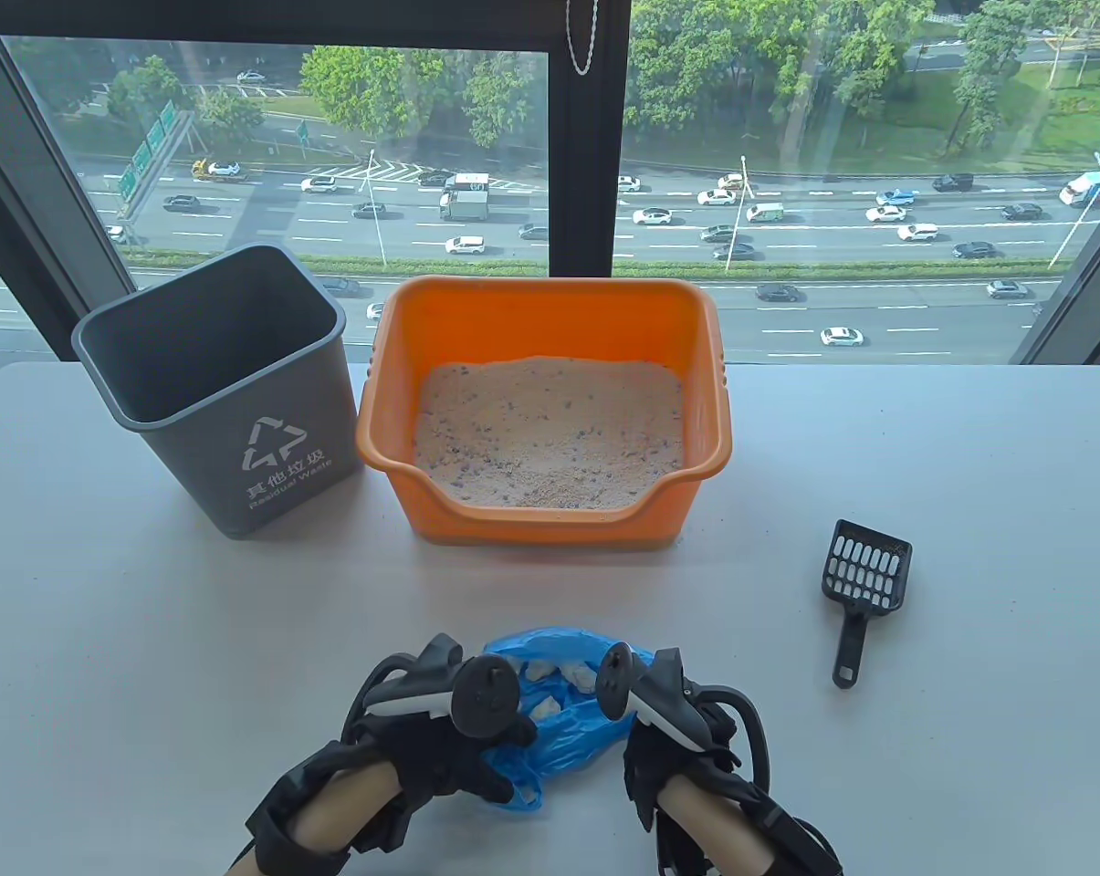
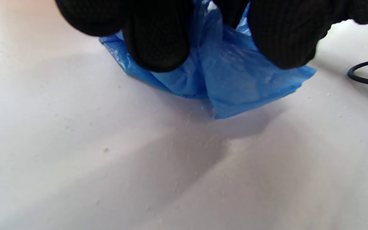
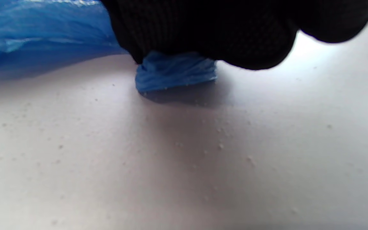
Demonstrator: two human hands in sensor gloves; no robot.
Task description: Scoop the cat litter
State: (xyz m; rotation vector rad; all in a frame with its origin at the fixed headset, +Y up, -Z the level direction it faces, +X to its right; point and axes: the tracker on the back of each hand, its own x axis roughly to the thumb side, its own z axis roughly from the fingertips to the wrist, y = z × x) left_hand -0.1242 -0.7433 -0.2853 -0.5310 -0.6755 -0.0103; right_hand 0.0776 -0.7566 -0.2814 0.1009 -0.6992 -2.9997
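A blue plastic bag [image 1: 559,703] with white clumps inside lies on the table near the front edge. My left hand [image 1: 449,748] grips its left side; the left wrist view shows the fingers [image 2: 158,41] pinching the blue film [image 2: 232,83]. My right hand [image 1: 659,739] grips the bag's right side; in the right wrist view a bunched blue end [image 3: 176,75] sticks out under the gloved fingers [image 3: 222,35]. The black slotted scoop [image 1: 860,593] lies on the table to the right, apart from both hands. The orange litter box [image 1: 550,310] holds pale litter [image 1: 550,429].
A grey waste bin [image 1: 230,392] stands left of the litter box, open at the top. The white table [image 1: 148,657] carries fine litter grains near the bag. A window runs behind the table's far edge.
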